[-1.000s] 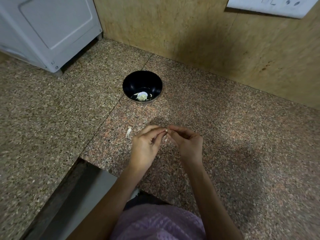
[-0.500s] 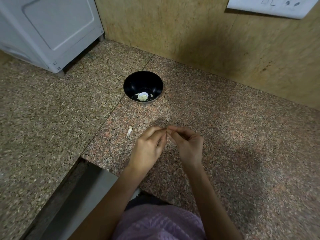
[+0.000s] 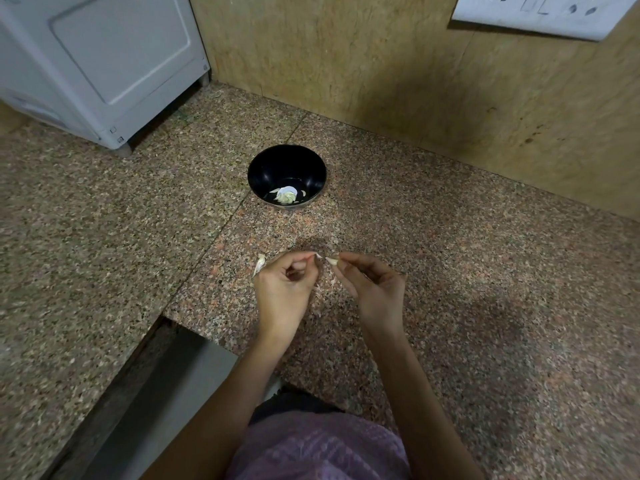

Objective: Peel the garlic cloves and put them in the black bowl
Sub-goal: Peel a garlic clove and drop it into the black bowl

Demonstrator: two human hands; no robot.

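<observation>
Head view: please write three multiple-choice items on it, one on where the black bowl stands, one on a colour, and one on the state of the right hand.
1. Where is the black bowl?
A. on the granite counter
B. in a sink
C. on a shelf

2. What colour is the appliance at the far left?
A. red
B. white
C. green

3. What does the right hand do?
A. lies flat
B. reaches into the bowl
C. pinches a garlic clove

Key:
1 A, the bowl stands on the granite.
2 B, its panel is white.
3 C, thumb and fingertip close on the clove, while the left hand pinches a bit of peel.
</observation>
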